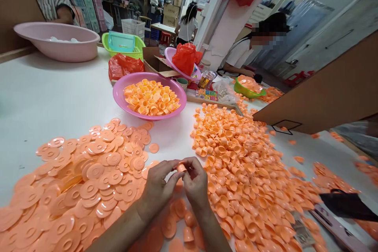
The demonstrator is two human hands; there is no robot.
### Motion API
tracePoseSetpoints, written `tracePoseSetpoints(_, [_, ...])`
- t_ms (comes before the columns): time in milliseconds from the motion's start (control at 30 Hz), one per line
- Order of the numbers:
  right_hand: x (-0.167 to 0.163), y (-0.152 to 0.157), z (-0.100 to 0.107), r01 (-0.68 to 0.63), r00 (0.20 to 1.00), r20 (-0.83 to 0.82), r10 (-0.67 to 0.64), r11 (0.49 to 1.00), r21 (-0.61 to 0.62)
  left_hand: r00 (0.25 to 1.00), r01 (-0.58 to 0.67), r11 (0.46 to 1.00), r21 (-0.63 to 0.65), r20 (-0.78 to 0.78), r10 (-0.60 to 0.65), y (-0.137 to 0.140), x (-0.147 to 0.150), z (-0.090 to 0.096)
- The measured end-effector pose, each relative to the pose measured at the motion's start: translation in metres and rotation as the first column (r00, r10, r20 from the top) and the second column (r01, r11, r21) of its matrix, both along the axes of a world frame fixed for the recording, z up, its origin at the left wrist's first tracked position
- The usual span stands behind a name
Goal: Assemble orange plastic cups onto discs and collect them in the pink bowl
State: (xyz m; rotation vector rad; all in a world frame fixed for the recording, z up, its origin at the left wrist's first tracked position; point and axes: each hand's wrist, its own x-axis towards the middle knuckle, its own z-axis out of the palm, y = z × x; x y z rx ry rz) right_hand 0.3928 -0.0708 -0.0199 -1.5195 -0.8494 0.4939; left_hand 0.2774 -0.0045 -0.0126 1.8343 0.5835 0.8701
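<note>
My left hand [158, 184] and my right hand [195, 183] meet at the front middle of the table, fingertips pinched around one small orange plastic cup [181, 167]. Fingers cover part of the cup; whether a disc is joined to it I cannot tell. To the left of my hands spreads a heap of flat, round orange discs [96, 171], each with a raised ring in its middle. On the right lies a large pile of small orange cups [239, 165]. Below my wrists are a few loose pieces, among them an upright orange cup [188, 234].
Beyond my hands stands a pink basin [118, 96] of yellow-orange cups. A pale pink tub [59, 53] is at the back left, a cardboard panel [327, 90] at the right. A black cloth item [350, 204] lies far right. Other people [242, 53] sit or stand behind.
</note>
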Motion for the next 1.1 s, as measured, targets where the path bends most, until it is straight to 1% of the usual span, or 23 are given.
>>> tracePoseSetpoints(67, [0.006,0.002,0.002,-0.044,0.995,-0.091,0.044,0.999,-0.002,0.993,-0.114,0.99,-0.087,-0.004,0.114,0.01,0.004,0.011])
tracePoseSetpoints(133, [0.013,0.001,0.004,-0.022,0.989,-0.143,0.021,1.0,-0.007,0.966,-0.26,0.96,-0.108,-0.021,0.259,0.037,0.013,0.033])
tracePoseSetpoints(167, [0.017,0.0,0.005,0.019,0.99,-0.143,-0.02,1.0,-0.014,0.946,-0.325,0.942,-0.079,-0.031,0.324,0.057,0.019,0.047])
tracePoseSetpoints(267, [0.032,-0.006,0.003,0.153,0.98,-0.12,-0.159,0.987,-0.055,0.889,-0.453,0.879,0.147,0.002,0.458,0.128,0.036,0.091])
tracePoseSetpoints(333, [0.042,-0.01,0.001,0.224,0.967,-0.101,-0.233,0.97,-0.09,0.863,-0.49,0.838,0.241,-0.004,0.506,0.16,0.04,0.108])
tracePoseSetpoints(367, [0.047,-0.012,0.0,0.249,0.962,-0.089,-0.259,0.963,-0.105,0.866,-0.476,0.83,0.29,-0.008,0.499,0.166,0.037,0.111])
tracePoseSetpoints(400, [0.051,-0.014,-0.001,0.265,0.959,-0.071,-0.275,0.957,-0.117,0.888,-0.424,0.842,0.334,-0.03,0.46,0.163,0.032,0.108])
tracePoseSetpoints(433, [0.056,-0.016,-0.002,0.276,0.957,-0.052,-0.285,0.953,-0.124,0.924,-0.321,0.871,0.371,-0.078,0.374,0.155,0.023,0.1])
tracePoseSetpoints(467, [0.059,-0.019,-0.002,0.277,0.958,-0.036,-0.283,0.952,-0.131,0.957,-0.175,0.9,0.398,-0.147,0.251,0.141,0.012,0.088])
tracePoseSetpoints(500, [0.061,-0.021,-0.001,0.264,0.962,-0.023,-0.27,0.954,-0.143,0.966,0.014,0.918,0.397,-0.243,0.09,0.123,-0.001,0.072])
tracePoseSetpoints(533, [0.063,-0.023,-0.001,0.239,0.97,-0.01,-0.244,0.957,-0.164,0.934,0.224,0.9,0.374,-0.346,-0.088,0.105,-0.015,0.054])
tracePoseSetpoints(567, [0.063,-0.025,0.001,0.204,0.978,0.007,-0.206,0.96,-0.194,0.888,0.367,0.853,0.37,-0.412,-0.204,0.087,-0.028,0.035])
tracePoseSetpoints(600, [0.062,-0.027,0.002,0.156,0.988,0.031,-0.153,0.96,-0.233,0.843,0.457,0.803,0.383,-0.474,-0.254,0.072,-0.039,0.018])
tracePoseSetpoints(633, [0.059,-0.028,0.004,0.095,0.995,0.063,-0.08,0.956,-0.277,0.816,0.497,0.765,0.409,-0.519,-0.253,0.059,-0.048,0.001])
tracePoseSetpoints(700, [0.048,-0.028,0.008,-0.022,0.984,0.156,0.084,0.933,-0.36,0.807,0.487,0.73,0.48,-0.566,-0.166,0.046,-0.055,-0.023])
tracePoseSetpoints(767, [0.034,-0.028,0.011,-0.099,0.932,0.274,0.237,0.895,-0.436,0.82,0.421,0.73,0.539,-0.571,-0.051,0.047,-0.051,-0.037])
tracePoseSetpoints(833, [0.022,-0.03,0.013,-0.139,0.857,0.367,0.363,0.847,-0.514,0.831,0.345,0.736,0.582,-0.554,0.048,0.056,-0.042,-0.043])
tracePoseSetpoints(867, [0.018,-0.033,0.014,-0.161,0.826,0.381,0.416,0.821,-0.548,0.837,0.314,0.736,0.599,-0.541,0.084,0.06,-0.038,-0.044])
tracePoseSetpoints(933, [0.018,-0.042,0.016,-0.215,0.808,0.347,0.477,0.786,-0.58,0.847,0.291,0.729,0.619,-0.522,0.105,0.064,-0.031,-0.046])
tracePoseSetpoints(967, [0.021,-0.048,0.016,-0.219,0.826,0.324,0.462,0.792,-0.57,0.849,0.301,0.724,0.621,-0.52,0.093,0.064,-0.029,-0.047])
tracePoseSetpoints(1000, [0.027,-0.054,0.017,-0.192,0.855,0.311,0.414,0.811,-0.553,0.849,0.317,0.72,0.618,-0.522,0.074,0.062,-0.028,-0.048])
tracePoseSetpoints(1067, [0.042,-0.065,0.018,-0.033,0.907,0.344,0.244,0.854,-0.52,0.846,0.343,0.721,0.602,-0.531,0.041,0.057,-0.028,-0.05])
tracePoseSetpoints(1100, [0.05,-0.069,0.018,0.069,0.91,0.384,0.154,0.858,-0.509,0.846,0.344,0.727,0.594,-0.531,0.034,0.054,-0.028,-0.05])
